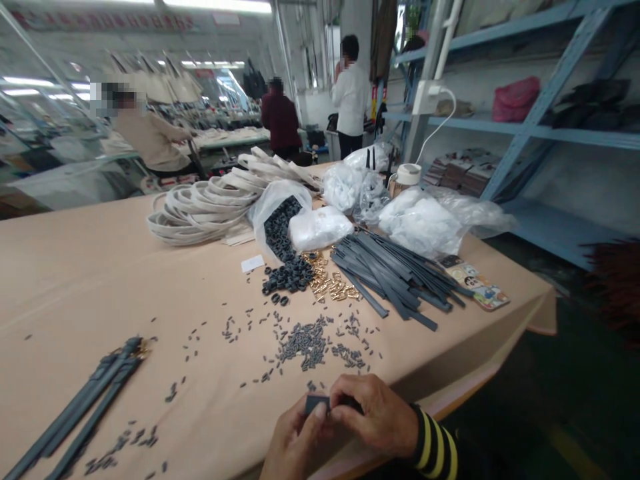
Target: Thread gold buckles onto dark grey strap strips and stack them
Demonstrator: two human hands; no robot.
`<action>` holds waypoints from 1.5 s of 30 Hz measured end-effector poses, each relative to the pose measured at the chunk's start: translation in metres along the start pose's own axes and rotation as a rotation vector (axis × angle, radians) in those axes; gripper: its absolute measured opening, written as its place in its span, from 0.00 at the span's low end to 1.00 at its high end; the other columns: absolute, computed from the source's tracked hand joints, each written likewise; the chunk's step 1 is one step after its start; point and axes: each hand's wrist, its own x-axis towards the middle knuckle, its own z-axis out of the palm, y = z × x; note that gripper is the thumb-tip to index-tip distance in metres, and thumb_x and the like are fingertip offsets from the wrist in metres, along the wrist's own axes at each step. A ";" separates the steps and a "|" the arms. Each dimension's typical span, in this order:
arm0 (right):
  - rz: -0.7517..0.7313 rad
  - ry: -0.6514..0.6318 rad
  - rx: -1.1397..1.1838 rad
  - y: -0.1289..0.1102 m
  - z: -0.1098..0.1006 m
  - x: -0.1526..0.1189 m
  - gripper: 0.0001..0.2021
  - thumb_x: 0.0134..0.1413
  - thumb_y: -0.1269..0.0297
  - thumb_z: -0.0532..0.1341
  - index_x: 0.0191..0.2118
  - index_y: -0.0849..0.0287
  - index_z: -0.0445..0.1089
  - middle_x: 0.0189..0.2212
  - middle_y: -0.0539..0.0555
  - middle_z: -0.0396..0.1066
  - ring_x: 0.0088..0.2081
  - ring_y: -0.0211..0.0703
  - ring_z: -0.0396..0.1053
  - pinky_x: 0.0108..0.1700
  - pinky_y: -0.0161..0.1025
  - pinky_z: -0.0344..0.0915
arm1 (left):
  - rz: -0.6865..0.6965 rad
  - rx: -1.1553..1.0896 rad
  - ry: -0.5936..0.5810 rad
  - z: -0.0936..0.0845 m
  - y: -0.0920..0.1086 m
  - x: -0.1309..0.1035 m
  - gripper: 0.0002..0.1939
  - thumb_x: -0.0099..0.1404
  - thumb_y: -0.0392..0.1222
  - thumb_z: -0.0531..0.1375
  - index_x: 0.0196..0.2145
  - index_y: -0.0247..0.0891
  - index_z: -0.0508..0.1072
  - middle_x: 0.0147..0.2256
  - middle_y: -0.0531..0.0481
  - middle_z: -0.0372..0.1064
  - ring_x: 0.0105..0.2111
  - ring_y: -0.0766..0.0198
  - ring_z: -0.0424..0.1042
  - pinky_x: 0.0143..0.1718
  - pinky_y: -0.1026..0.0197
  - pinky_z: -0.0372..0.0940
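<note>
Near the table's front edge, my left hand grips the end of a dark grey strap between thumb and fingers. My right hand is closed in a pinch at the strap's right side, touching it; most of the strap is hidden by my fingers. Just beyond both hands lies a scattered pile of small dark grey pieces. Behind that are dark loops spilling from a clear plastic bag, and gold buckles. A bundle of flat dark straps lies to their right.
Straps with gold buckles lie at the left. Coiled pale webbing and plastic bags stand at the back. A phone with a patterned case rests near the right edge. Blue shelving stands behind; several people work farther off.
</note>
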 end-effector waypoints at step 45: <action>0.460 -0.188 0.589 -0.007 0.007 -0.004 0.11 0.47 0.61 0.60 0.28 0.61 0.57 0.20 0.47 0.67 0.18 0.29 0.63 0.19 0.26 0.59 | 0.094 -0.005 -0.006 0.001 -0.008 -0.015 0.10 0.59 0.44 0.57 0.29 0.33 0.64 0.24 0.53 0.64 0.25 0.69 0.64 0.29 0.66 0.60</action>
